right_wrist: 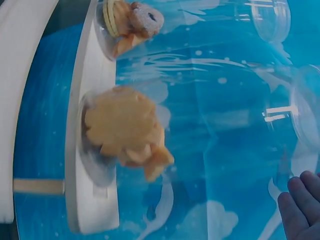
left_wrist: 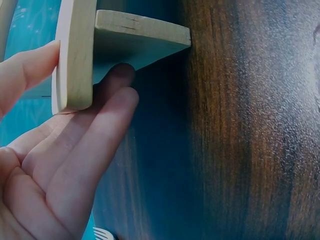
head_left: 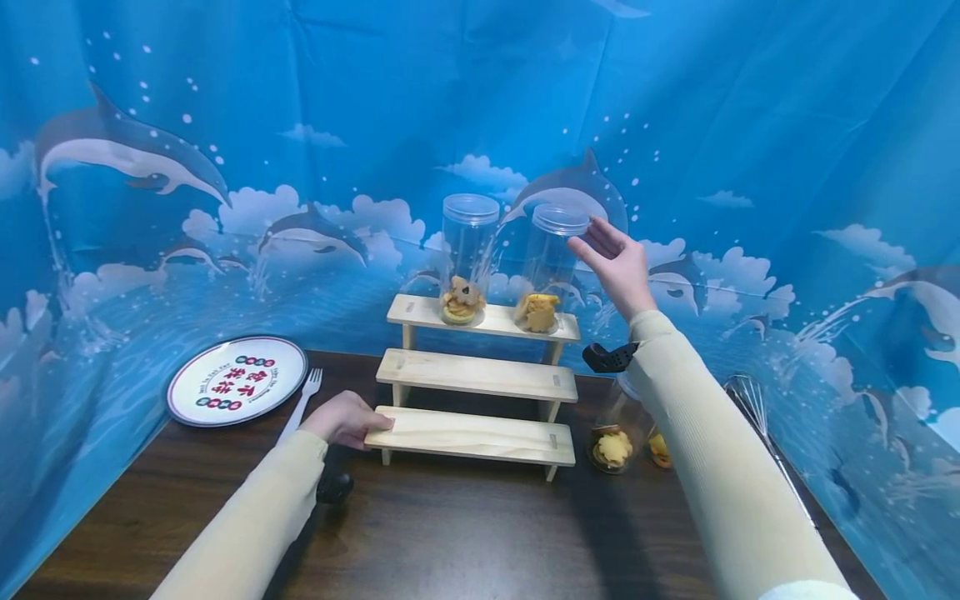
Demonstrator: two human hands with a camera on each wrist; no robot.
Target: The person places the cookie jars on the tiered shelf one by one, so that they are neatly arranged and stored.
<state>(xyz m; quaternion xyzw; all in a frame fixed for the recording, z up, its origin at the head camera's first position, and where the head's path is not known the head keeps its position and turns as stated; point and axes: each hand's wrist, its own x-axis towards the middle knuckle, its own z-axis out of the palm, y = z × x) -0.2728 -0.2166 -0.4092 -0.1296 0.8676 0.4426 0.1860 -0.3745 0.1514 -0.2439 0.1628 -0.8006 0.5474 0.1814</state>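
A three-step wooden display stand (head_left: 480, 372) stands on the table. My left hand (head_left: 350, 419) grips the left end of its lowest step; the left wrist view shows the thumb on the top face and the fingers (left_wrist: 112, 110) beneath. Two clear lidded jars stand on the top step. The left jar (head_left: 468, 242) holds cookies. The right jar (head_left: 551, 250), with yellowish cookies (right_wrist: 122, 122) at its bottom, leans slightly. Beside its lid is my right hand (head_left: 618, 262), fingers extended. Whether they touch the lid I cannot tell for sure.
A white plate (head_left: 225, 340) and a fork (head_left: 302, 402) lie left of the stand. To its right, partly behind the right arm, are two more cookie jars, a nearer one (head_left: 613, 448) and another (head_left: 660, 448). A whisk (head_left: 772, 450) lies at the right edge. Behind hangs a dolphin-printed cloth (head_left: 480, 100).
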